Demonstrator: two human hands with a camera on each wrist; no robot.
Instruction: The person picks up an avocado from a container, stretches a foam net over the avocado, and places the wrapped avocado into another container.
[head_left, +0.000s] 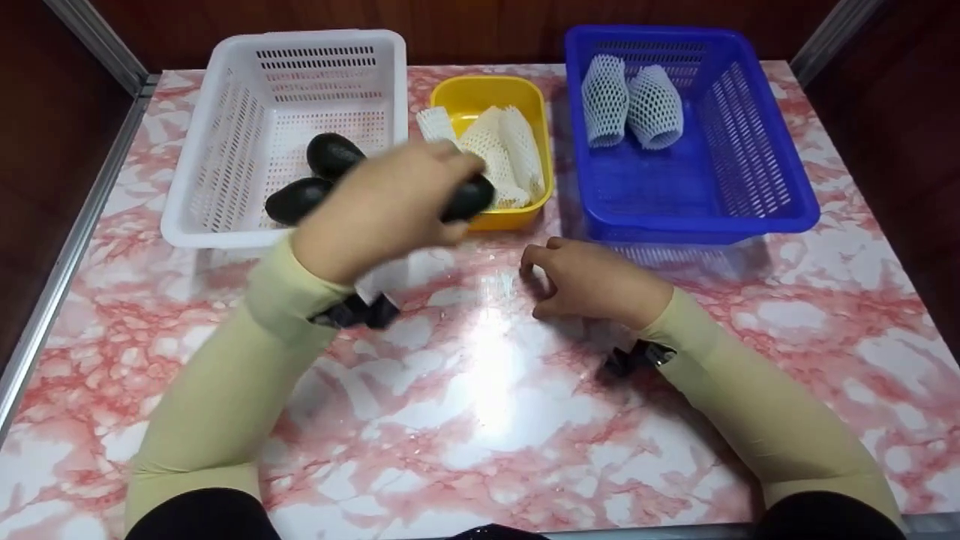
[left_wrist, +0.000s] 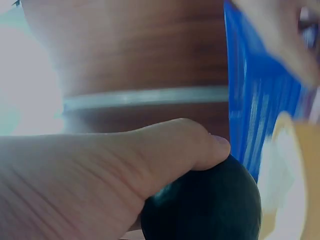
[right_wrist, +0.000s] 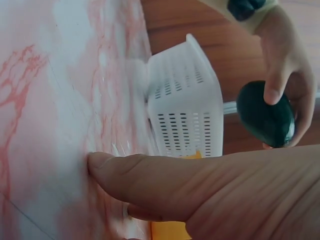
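Head view shows the left hand (head_left: 382, 201) with its fingers bent around one dark avocado (head_left: 472, 196), the thumb on the near side; the right wrist view confirms this pinch between thumb and fingers. So the avocado is in the left grip, and it overlaps the front of the yellow tub (head_left: 487, 90); its height above the tub I cannot tell. The right hand (head_left: 596, 281) has fingers loosely bent, thumb apart from them, and holds nothing that can be seen; whether its fingertips touch the table (head_left: 487, 420) is not clear.

Behind the left fingers, toward the wrist's side, two other avocados (head_left: 334, 155) lie in the white basket (head_left: 191, 187). Just beyond the held avocado are loose foam nets (head_left: 486, 146) in the tub. Beyond the right fingers, in the blue basket (head_left: 652, 187), lie two net sleeves (head_left: 656, 105); their contents I cannot tell.

I judge the step to be a transfer of one avocado for wrapping. The next move probably calls for the right fingers to take a net and hold its mouth wide.
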